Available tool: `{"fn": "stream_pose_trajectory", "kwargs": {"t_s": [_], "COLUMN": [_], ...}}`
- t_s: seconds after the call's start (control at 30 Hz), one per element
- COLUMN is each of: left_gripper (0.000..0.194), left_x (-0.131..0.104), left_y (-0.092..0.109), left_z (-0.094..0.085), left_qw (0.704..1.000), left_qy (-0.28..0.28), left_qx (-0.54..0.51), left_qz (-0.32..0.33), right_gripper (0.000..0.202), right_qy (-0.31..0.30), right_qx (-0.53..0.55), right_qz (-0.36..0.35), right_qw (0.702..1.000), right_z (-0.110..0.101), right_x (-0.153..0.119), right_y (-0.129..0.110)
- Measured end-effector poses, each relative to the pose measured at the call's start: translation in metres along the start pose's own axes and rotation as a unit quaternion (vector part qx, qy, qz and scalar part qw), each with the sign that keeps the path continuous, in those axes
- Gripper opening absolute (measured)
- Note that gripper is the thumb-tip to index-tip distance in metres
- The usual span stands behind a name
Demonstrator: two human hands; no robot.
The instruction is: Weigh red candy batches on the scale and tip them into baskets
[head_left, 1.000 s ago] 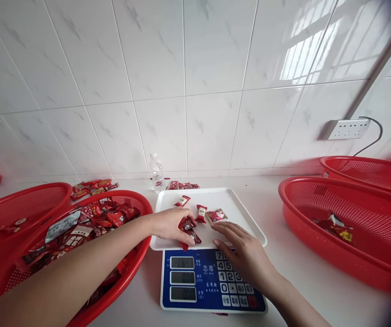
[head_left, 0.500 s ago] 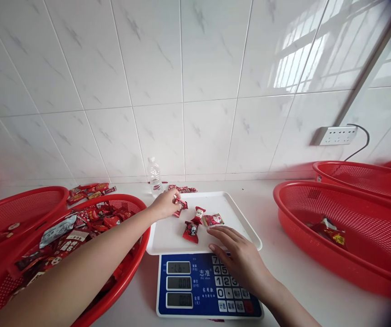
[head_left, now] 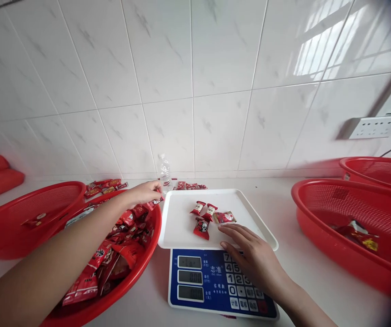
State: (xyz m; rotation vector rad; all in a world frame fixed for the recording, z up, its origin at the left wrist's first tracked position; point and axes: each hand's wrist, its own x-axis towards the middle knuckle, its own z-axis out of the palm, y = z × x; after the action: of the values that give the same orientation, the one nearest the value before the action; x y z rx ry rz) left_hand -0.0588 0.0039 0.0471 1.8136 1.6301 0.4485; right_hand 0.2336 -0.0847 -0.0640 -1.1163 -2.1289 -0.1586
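The left hand is above the rim of a large oval red plastic basket, just beside the left edge of a white rectangular tray. Its fingers are closed in a pinch around a small shiny red wrapped packet, partly hidden by the hand. The right hand is open, palm down, with its fingers loosely extended over the near edge of the tray and the keypad of a blue-fronted electronic scale; it grips nothing, and whether it touches the tray is unclear. Four small packets lie grouped on the tray: two red ones with pale labels, a red-and-black one nearer the scale's displays, and a flat pinkish-red one near the right fingertips. The large basket is heaped with red packets. A second red basket stands to its left, and a third, deep red basket holding a few packets sits to the right. Behind the tray, a clear plastic bottle stands upright near the marbled tile wall.
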Motion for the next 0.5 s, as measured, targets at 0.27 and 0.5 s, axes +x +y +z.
{"fn": "stream_pose_trajectory", "kwargs": {"t_s": [0.27, 0.5], "left_gripper": [0.021, 0.01], "left_x": [-0.009, 0.004], "left_y": [-0.054, -0.063], "left_z": [0.004, 0.028], "left_qw": [0.95, 0.959], "left_qy": [-0.1, -0.035], "left_qx": [0.29, 0.277], "left_qz": [-0.053, -0.049], "right_gripper": [0.028, 0.027], "right_qy": [-0.002, -0.006], "right_qx": [-0.03, -0.024], "right_qz": [-0.008, -0.007], "right_qw": [1.0, 1.0], "right_z": [0.003, 0.002], "right_x": [-0.001, -0.001], "right_y": [0.001, 0.001]}}
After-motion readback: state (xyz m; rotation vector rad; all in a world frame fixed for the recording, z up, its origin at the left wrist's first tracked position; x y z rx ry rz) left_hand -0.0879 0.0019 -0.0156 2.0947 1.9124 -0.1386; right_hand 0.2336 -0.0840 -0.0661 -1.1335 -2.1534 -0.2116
